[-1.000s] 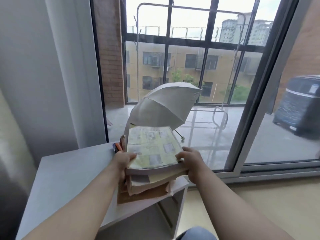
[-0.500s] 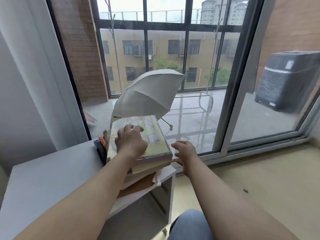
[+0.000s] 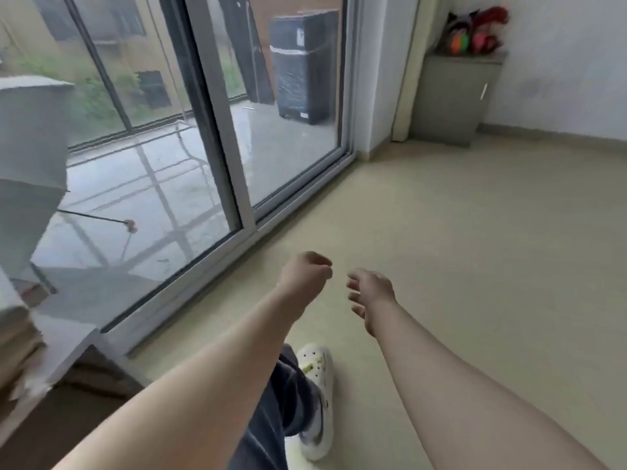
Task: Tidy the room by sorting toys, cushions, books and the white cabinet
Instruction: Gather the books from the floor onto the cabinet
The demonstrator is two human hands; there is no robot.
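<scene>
Nearest me, one dark trouser leg [image 3: 278,401] and one white clog [image 3: 315,398] show between my two forearms; the other foot is hidden. My left hand [image 3: 307,271] is curled into a loose fist around nothing. Just beside it but apart, my right hand [image 3: 369,293] hangs with its fingers slack and slightly spread, also empty. Both hang over the bare floor [image 3: 475,266].

At the left edge one stack of books [image 3: 17,337] sits on the corner of the white cabinet [image 3: 64,344]. Both are cut off and blurred, so I cannot count the books.

Beyond the glass door [image 3: 288,130] stand one grey umbrella [image 3: 30,130], partly out of frame, and one black wrapped box [image 3: 305,62]. In the far corner one grey cabinet [image 3: 454,96] carries bright toys [image 3: 475,32], too small to count.
</scene>
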